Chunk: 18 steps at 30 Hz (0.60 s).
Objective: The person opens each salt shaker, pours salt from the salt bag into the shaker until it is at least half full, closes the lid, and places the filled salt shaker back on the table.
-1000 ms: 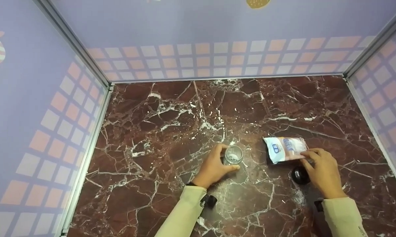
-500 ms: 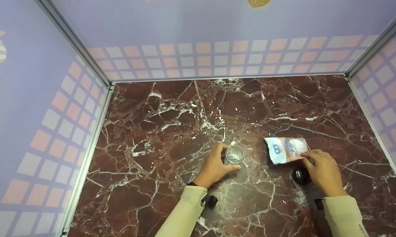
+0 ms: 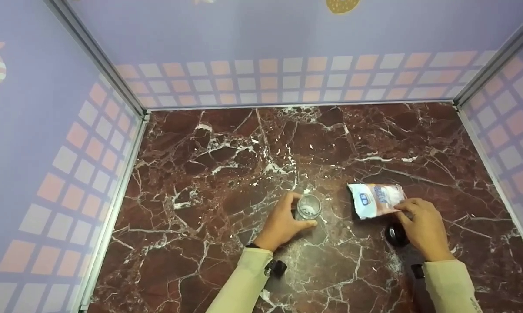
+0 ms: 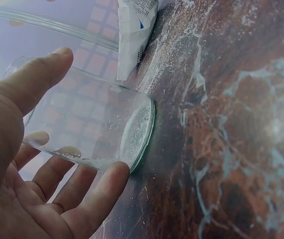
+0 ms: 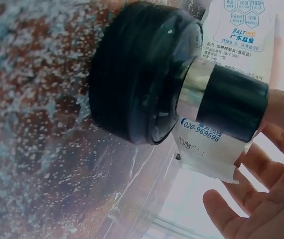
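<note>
A clear glass jar point(image 3: 308, 208), its mouth uncovered, stands upright on the marbled surface with white grains at its bottom. Round its left side curve the thumb and fingers of my left hand point(image 3: 283, 224); in the left wrist view the fingertips touch the glass point(image 4: 92, 119). To the right, my right hand point(image 3: 426, 226) pinches the near right corner of a white, orange and blue packet point(image 3: 376, 200). Just below the packet, beside that hand, lies a round black lid point(image 3: 396, 234); the right wrist view shows its black knob point(image 5: 234, 102) with a silver band.
White grains are scattered over the dark red marbled surface point(image 3: 226, 195), mainly beyond the jar and by the black lid. Patterned purple panels point(image 3: 265, 34) bound it at the back, left and right.
My right hand and the packet's held end have shifted very slightly left. My left hand and the jar have stayed where they were.
</note>
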Tool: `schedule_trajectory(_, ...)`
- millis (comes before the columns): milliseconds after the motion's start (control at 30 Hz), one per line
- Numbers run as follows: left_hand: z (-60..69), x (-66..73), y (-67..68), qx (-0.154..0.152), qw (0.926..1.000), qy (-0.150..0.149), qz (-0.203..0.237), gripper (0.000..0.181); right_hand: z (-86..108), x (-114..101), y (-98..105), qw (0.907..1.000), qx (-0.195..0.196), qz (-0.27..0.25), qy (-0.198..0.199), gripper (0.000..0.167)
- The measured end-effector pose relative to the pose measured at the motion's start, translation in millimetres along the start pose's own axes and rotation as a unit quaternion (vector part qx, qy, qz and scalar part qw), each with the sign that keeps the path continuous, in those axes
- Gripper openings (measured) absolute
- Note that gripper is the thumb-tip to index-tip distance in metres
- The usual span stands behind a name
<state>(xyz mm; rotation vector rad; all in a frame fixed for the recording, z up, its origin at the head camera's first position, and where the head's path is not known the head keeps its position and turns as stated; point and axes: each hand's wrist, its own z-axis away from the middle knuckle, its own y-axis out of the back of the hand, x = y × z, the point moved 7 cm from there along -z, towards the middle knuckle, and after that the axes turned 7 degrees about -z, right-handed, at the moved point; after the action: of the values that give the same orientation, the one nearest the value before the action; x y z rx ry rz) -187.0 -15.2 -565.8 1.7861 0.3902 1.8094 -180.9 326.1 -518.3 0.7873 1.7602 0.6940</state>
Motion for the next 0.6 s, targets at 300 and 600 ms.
schedule_trajectory(300,1.7,-0.5,-0.8,0.002,1.0000,0.003,0.003,0.069,-8.9,-10.1,2.3,0.9987,0.036,0.022,0.030,0.007)
schedule_trajectory(600,0.7,0.4,-1.0,0.007,1.0000,-0.001,0.004,0.071,-23.4,-18.3,4.9,0.9978,0.047,0.029,0.038,0.007)
